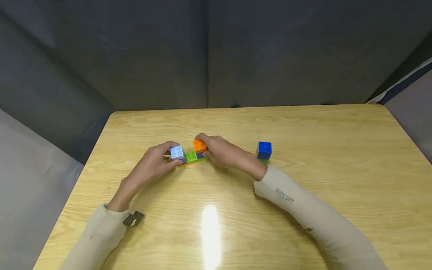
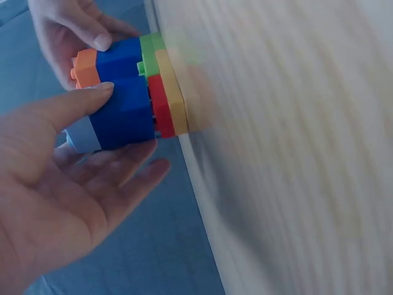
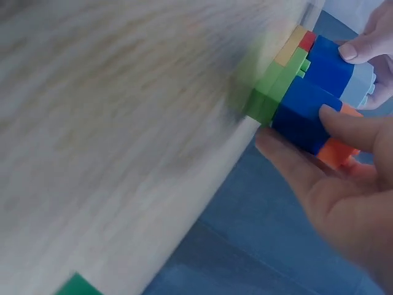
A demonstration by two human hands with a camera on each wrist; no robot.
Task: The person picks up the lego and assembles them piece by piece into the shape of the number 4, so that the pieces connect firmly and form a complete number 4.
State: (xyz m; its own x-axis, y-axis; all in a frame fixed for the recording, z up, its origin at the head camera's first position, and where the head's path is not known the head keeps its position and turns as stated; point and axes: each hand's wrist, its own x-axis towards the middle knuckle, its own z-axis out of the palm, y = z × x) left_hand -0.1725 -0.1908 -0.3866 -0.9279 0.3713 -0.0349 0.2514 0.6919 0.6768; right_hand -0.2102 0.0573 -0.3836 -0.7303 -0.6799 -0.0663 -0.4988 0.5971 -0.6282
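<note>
Both hands are at one structure of toy building bricks on the table. My left hand (image 1: pixel 156 160) pinches its left stack, a light blue brick (image 1: pixel 177 152) on top of a blue brick (image 2: pixel 126 114). The right hand (image 1: pixel 221 152) grips the other stack, where an orange brick (image 1: pixel 199 146) tops a second blue brick (image 3: pixel 304 114). Low green bricks (image 1: pixel 191 156) show between and under the stacks. In the left wrist view, a red brick (image 2: pixel 161 106) and a yellow-orange brick (image 2: pixel 172 92) lie under the left stack.
A separate stack stands right of the structure, near the right forearm: a blue brick (image 1: pixel 264 149) over a green brick (image 1: pixel 263 161). The wooden table (image 1: pixel 320 150) ends at the back against dark curtains (image 1: pixel 270 52).
</note>
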